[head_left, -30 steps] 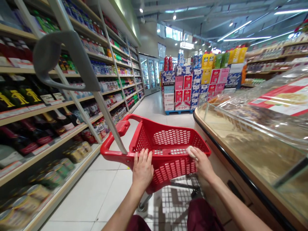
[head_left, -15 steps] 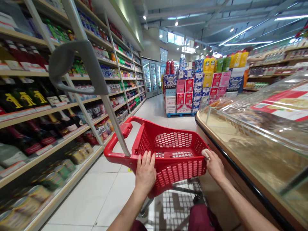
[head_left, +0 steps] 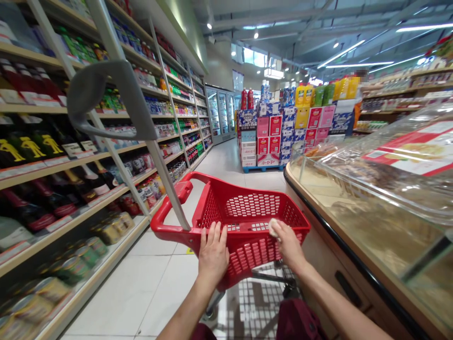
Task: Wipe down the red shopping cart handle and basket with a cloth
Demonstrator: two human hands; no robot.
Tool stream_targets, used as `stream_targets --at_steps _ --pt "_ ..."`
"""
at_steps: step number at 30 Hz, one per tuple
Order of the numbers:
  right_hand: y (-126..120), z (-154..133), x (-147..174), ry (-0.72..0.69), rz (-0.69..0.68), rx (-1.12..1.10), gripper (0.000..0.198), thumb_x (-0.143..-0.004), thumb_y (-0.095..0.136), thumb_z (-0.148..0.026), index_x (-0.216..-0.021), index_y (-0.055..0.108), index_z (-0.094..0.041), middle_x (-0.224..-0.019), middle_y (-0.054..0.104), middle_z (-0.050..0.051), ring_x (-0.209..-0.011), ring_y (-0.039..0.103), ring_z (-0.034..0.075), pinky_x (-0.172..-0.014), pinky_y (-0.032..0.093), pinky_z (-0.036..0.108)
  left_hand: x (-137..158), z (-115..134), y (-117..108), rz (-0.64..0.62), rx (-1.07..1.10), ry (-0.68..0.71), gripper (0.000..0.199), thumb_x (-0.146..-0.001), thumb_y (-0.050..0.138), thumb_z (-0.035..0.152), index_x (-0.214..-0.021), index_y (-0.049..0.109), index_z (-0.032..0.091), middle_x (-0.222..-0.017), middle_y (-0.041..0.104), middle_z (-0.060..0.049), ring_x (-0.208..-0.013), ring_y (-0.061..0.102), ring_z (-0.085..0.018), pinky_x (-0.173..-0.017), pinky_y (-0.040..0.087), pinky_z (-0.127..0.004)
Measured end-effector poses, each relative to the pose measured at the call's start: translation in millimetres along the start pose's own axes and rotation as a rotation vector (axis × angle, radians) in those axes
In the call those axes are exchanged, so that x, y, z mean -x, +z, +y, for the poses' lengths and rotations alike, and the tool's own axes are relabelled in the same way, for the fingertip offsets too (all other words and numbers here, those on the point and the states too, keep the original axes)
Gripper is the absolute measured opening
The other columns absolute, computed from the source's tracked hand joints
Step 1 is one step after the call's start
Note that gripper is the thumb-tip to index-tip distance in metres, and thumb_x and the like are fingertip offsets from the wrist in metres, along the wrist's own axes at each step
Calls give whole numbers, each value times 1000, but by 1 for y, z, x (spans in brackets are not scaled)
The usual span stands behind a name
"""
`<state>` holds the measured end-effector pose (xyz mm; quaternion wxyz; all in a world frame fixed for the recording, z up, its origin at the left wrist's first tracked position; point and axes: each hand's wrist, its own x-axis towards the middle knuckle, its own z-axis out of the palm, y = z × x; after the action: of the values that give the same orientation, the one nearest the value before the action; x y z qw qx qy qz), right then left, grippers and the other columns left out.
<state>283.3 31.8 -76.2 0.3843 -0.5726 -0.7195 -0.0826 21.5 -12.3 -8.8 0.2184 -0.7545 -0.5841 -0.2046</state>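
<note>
A red plastic shopping cart (head_left: 247,257) with perforated basket walls stands side-on in front of me, its grey hooked pole (head_left: 159,165) rising at the left. My left hand (head_left: 214,257) holds the basket's near rim, its fingers laid over the top edge and the thumb against the outer wall. Along the same rim, further right, my right hand (head_left: 288,245) is closed on a crumpled white cloth (head_left: 273,226) pressed to the edge. Part of the cloth is hidden under the fingers. Inside, the basket's floor and far wall show bare red plastic.
Shelves (head_left: 102,156) of bottles and cans run along the left. On the right is a glass-edged display counter (head_left: 339,226) with clear plastic packs. Stacked drink cartons (head_left: 269,137) stand on a blue pallet (head_left: 264,168) ahead. Another person (head_left: 359,101) is partly visible behind them.
My right hand has slid left along the near rim with the cloth, away from the basket's right corner. The left hand stays at the same place on the rim.
</note>
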Motion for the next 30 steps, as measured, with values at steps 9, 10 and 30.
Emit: stream_targets --at_steps 9,10,30 --pt "-4 30 -1 182 65 46 44 -68 36 -7 -106 57 -18 -110 56 11 -103 51 23 -87 41 41 1 0 1 9 -7 21 49 -72 48 25 -121 46 18 -130 44 -8 -124 32 -23 -106 14 -42" --pt "-2 24 0 148 56 27 45 -68 36 -7 -107 56 -19 -113 55 10 -105 50 22 -88 41 40 0 1 1 8 -4 15 49 -72 48 26 -120 46 18 -130 44 -8 -124 32 -23 -106 13 -43" --pt "-21 30 -12 -4 -244 10 45 -71 39 -9 -111 54 -23 -116 56 7 -107 50 20 -90 38 40 0 3 0 -3 10 19 49 -71 49 26 -120 46 19 -131 43 -8 -124 32 -23 -106 14 -42"
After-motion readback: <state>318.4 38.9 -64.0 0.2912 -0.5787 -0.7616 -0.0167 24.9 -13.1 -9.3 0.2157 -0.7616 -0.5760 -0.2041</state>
